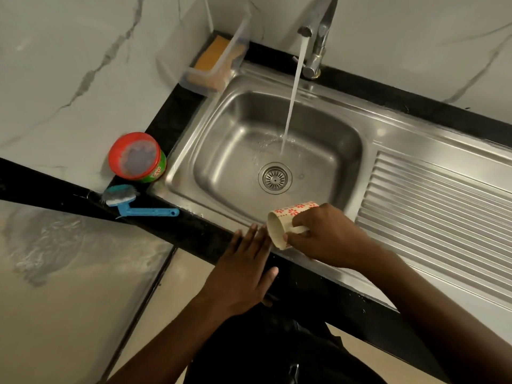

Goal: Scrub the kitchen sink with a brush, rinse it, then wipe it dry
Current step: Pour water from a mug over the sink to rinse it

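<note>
My right hand (327,239) holds a cream mug with red flowers (288,214) above the front rim of the steel sink (243,120). My fingers (300,221) are curled through and around its handle, thumb pressed below. The mug is tipped on its side, with its open mouth turned toward the sink's left side and my other hand.

My left hand (243,273) lies just beside the mug's mouth, over the sink's front edge and the black counter (171,126). Its fingers are straight and close together and grip nothing; I cannot tell whether the fingertips touch the mug.

The faucet (318,37) at the back of the sink is running. Its stream of water (293,90) falls onto the basin floor just behind the round drain strainer (275,177). The ribbed drainboard (429,203) stretches off the sink's right side.

The blue scrub brush (138,206) lies on the counter off the sink's front left corner, well apart from both hands. Its bristle head is away from the sink and its handle points toward it. Just behind the brush, beside the sink's left rim, stands a green tub with a red lid (135,156). At the back left corner of the sink, a clear plastic container (235,48) holds an orange sponge (213,54).
</note>
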`<state>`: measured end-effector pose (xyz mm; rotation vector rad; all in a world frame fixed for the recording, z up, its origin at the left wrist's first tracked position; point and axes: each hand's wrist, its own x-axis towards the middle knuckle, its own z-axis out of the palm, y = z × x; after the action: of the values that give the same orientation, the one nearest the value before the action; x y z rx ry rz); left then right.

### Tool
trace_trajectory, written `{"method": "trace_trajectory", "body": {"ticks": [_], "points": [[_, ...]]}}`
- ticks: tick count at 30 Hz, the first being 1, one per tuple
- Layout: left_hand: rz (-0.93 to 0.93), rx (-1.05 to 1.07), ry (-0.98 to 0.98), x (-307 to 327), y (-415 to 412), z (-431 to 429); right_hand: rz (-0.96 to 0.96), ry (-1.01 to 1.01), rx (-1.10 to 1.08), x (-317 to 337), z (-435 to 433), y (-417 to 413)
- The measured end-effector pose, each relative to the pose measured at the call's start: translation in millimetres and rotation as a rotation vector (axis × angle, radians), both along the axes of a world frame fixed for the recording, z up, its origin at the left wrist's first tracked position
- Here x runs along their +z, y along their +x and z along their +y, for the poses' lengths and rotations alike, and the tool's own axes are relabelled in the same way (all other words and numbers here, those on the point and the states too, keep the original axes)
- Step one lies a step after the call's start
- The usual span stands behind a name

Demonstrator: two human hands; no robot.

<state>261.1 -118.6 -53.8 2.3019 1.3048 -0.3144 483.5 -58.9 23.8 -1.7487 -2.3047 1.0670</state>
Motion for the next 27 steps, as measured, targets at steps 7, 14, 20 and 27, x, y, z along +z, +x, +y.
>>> {"method": "trace_trajectory", "body": {"ticks": [7,14,20,27], "points": [[-0.052,-0.215,-0.048,-1,27,-9,-0.176,-0.098,-0.052,20,-27,52],[-0.063,-0.248,-0.035,-1,25,-10,-0.288,-0.053,-0.007,19,-43,34],[-0.054,-0.200,-0.015,-2,13,-11,-0.237,-0.048,-0.071,18,-34,11],[0.052,0.168,0.094,-3,-25,7,0.046,-0.104,-0.262,16,-3,-34]]}}
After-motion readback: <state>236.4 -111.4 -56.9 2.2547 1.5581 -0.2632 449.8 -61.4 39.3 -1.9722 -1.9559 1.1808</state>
